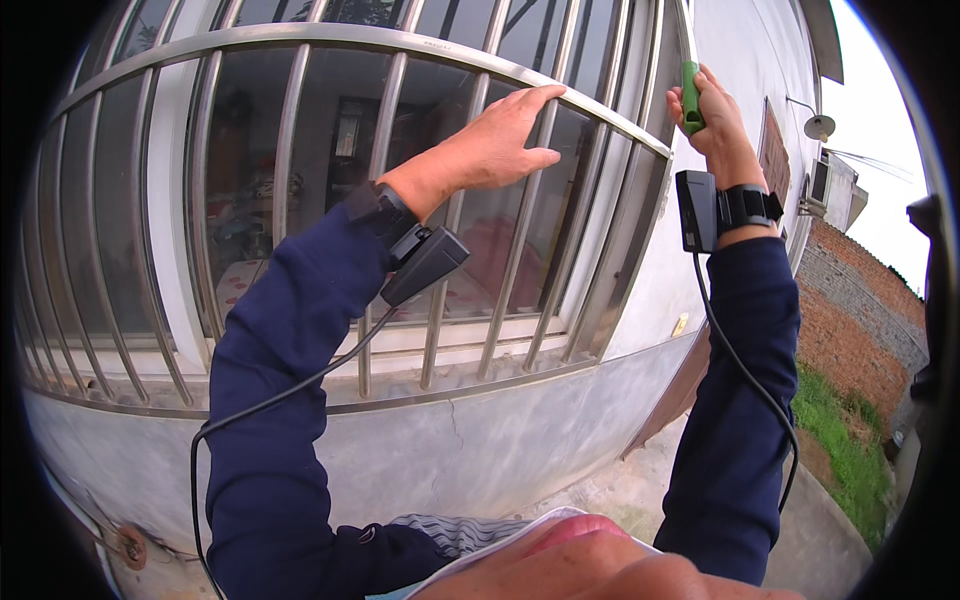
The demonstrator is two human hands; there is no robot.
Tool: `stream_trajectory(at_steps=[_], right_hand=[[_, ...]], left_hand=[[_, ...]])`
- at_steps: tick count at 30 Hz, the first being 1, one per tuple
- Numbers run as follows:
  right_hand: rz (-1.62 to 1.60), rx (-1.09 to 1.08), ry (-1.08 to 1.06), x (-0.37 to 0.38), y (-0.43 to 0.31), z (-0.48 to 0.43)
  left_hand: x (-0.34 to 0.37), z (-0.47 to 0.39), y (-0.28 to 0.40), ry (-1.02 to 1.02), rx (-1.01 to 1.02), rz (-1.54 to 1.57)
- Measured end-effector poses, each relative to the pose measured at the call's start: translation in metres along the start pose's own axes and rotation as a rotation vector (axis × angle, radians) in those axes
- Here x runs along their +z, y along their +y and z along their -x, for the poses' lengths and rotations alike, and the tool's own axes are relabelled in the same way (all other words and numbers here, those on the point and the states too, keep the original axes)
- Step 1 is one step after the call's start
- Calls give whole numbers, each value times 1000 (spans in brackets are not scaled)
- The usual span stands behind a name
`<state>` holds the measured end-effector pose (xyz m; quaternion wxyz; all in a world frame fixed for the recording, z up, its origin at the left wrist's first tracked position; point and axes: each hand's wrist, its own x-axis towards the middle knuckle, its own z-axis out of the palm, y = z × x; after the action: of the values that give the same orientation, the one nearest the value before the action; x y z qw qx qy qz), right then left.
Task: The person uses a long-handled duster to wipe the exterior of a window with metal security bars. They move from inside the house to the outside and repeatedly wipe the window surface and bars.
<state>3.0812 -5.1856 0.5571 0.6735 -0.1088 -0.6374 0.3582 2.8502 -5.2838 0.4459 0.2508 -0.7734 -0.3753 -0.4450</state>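
In the upper middle of the head view, my left hand [504, 141] is raised in front of a metal window grille [383, 112]. Its fingers are spread and hold nothing; the fingertips are at the curved horizontal rail [330, 31], though whether they touch it I cannot tell. My right hand [716, 112] is at the upper right, beside the grille's right end, closed around a green plastic handle [691, 97]. A pale shaft runs up from the handle and leaves the picture, so the tool's far end is hidden. Both wrists wear strapped black devices with cables.
Behind the bars is a sliding glass window [442, 112] with a white frame. A grey-plastered wall [525, 427] lies below. To the right are a wall lamp [819, 126], a brick wall [855, 322] and grass [844, 450]. A round rusty metal piece [131, 546] lies at the lower left.
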Motion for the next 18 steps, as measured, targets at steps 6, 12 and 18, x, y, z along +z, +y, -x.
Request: stream_trajectory(at_steps=[6,12,18], right_hand=[[262,-40,-41,2,-17,-36],[70,115,-101,-50,-19,31],[-29,154,-119,-99,-40,117]], left_hand=[[-29,42,-30,36,-166,-25],[-36,59,-35,40,-221,-9],[-25,37,1,49,-149,11]])
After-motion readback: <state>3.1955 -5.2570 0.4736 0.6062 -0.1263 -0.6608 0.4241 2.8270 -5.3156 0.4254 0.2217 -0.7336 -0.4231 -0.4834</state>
